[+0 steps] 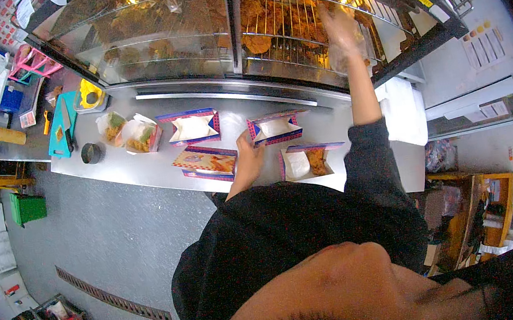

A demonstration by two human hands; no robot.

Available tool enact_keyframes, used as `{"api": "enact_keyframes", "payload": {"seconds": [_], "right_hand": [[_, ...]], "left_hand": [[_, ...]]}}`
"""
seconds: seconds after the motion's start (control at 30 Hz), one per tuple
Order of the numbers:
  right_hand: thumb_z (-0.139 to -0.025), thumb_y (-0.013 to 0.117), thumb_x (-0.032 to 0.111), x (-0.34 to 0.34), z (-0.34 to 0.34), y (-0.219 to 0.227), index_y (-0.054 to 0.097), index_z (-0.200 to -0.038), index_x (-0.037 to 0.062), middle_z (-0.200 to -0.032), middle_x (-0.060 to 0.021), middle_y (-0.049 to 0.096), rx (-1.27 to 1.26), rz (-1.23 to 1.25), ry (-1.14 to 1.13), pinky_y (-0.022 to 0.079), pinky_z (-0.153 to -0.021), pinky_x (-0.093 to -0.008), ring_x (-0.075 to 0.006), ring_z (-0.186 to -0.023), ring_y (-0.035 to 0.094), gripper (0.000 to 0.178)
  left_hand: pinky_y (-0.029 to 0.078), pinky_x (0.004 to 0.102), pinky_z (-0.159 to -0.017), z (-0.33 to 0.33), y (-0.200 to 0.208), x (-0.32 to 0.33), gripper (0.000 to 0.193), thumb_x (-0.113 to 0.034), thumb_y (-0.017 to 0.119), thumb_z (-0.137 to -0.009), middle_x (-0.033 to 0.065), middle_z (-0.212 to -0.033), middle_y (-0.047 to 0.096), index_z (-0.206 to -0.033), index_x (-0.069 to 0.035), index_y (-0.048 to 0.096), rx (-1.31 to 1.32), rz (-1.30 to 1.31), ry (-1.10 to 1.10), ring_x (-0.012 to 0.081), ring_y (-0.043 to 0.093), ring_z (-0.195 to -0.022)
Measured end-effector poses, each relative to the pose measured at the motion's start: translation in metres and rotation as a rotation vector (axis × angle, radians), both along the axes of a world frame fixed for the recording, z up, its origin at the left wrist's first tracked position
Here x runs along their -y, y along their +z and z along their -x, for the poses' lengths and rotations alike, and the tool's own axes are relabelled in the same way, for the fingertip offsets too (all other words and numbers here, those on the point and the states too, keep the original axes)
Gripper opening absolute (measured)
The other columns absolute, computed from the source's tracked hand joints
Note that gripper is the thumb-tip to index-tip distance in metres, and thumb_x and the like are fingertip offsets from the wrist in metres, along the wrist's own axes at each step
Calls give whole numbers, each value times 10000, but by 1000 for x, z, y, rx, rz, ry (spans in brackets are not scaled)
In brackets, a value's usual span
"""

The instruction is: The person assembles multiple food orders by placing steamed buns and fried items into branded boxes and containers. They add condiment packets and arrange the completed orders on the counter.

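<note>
My left hand (249,162) is at the left end of an open cardboard food box (276,137) with white paper inside, its fingers curled against the box. Up in the lit glass display cabinet (232,23), my right hand (342,31) reaches among fried chicken pieces (291,17) on wire racks. It appears to wear a clear plastic glove, and motion smears its fingers. In front of me on the steel counter, another box (298,163) holds white paper and a brown fried piece. A paper-lined box (191,128) and a box with its patterned lid side up (207,162) stand to the left.
Two filled food boxes (140,135) stand farther left, beside a dark round ring (91,153). A knife (66,118) lies on a turquoise cutting board (63,128), near a tub with yellow contents (91,95). A green bin (28,207) stands on the floor.
</note>
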State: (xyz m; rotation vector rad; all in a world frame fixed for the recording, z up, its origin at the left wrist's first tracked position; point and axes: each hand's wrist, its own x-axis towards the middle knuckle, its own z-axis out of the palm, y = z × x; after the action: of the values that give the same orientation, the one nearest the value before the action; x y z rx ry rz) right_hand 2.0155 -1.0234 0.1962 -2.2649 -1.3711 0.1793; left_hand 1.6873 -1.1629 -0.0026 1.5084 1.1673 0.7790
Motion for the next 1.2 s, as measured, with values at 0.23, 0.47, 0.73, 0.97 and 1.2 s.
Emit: {"api": "enact_keyframes", "payload": {"seconds": [0.23, 0.47, 0.73, 0.97, 1.2], "right_hand": [[-905, 541, 367, 102, 91, 20, 465, -1230, -45, -1092, -230, 568, -1979, -391, 196, 517, -652, -282, -265, -856, 607, 530], [-879, 555, 296, 94, 113, -3, 471, -1247, -2, -1132, -206, 564, -2129, -79, 575, 520, -621, -225, -226, -886, 599, 481], [-867, 557, 291, 52, 242, 43, 438, -1261, -28, -1097, -202, 575, -1858, 317, 586, 517, -609, -243, -177, -800, 618, 521], [-872, 581, 301, -80, 451, 41, 502, -1222, 32, -1109, -131, 609, -1623, 496, 782, 511, -722, -296, -183, -899, 607, 449], [-894, 553, 323, -230, 697, 1, 529, -1202, 91, -1082, -54, 606, -1700, 505, 881, 474, -735, -340, -187, -906, 576, 386]], "left_hand": [[439, 374, -932, 23, 2, -10, 552, -101, 558, -897, 198, -1313, 406, -1347, 12, 260, 72, -7, -142, 295, 530, -1111], [459, 315, -863, 41, 54, -20, 443, -119, 540, -916, 142, -1266, 495, -1300, -14, 345, 147, 111, -156, 218, 576, -1011], [454, 276, -834, 129, 104, -40, 266, -171, 469, -964, 41, -1066, 615, -1194, -49, 525, 438, 279, -133, 126, 564, -958], [462, 240, -653, 327, 107, -107, 282, -240, 480, -960, 16, -936, 640, -1188, -93, 555, 420, 35, 300, 95, 567, -768], [503, 302, -635, 593, -15, -207, 315, -196, 508, -916, 89, -904, 673, -1182, -27, 512, -194, -86, 860, 154, 621, -686]]}}
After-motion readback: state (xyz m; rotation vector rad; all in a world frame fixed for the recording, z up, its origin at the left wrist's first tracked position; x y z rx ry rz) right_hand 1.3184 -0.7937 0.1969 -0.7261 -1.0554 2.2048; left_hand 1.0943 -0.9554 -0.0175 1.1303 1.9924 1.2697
